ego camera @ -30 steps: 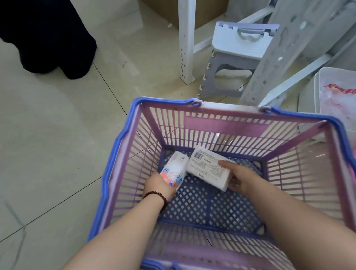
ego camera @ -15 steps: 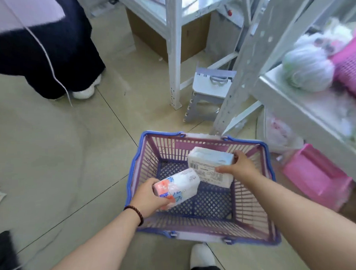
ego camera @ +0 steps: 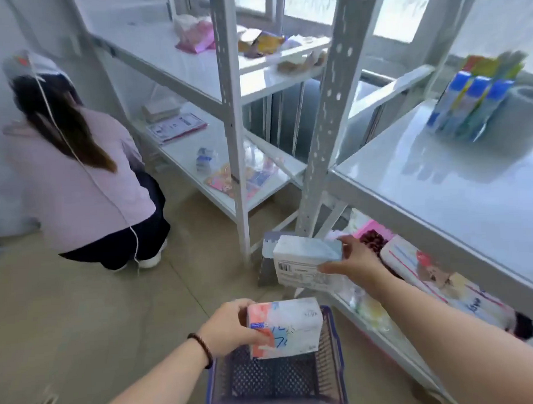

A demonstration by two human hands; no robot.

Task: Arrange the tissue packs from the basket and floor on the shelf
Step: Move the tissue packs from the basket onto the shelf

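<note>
- A white metal shelf (ego camera: 457,177) fills the right side of the view, its broad glossy board bare near the front and carrying a bundle of blue and yellow packets (ego camera: 473,101) at the far end
- A second white rack (ego camera: 194,71) stands behind it, loaded with assorted packets on its upper and lower boards
- A person in a pink top (ego camera: 74,184) is seen crouched on the floor at the left, facing away
- The tan tiled floor (ego camera: 82,323) takes up the lower left
- A blue and purple basket (ego camera: 335,359) sits on the floor at the bottom centre; nothing can be made out on its mesh bottom
- A large white pack with a cartoon print (ego camera: 424,272) lies on the lower board of the right shelf, beside something pink
- A white tissue pack with a pale blue top (ego camera: 303,261) is held up by the right hand (ego camera: 358,262), near the shelf's upright post and in front of the lower board; the fingers are clamped on its right end
- A white tissue pack with red and blue print (ego camera: 286,326) is held above the basket by the left hand (ego camera: 230,330), the fingers closed around its left end
- A dark bead bracelet (ego camera: 202,349) is worn on the left wrist
</note>
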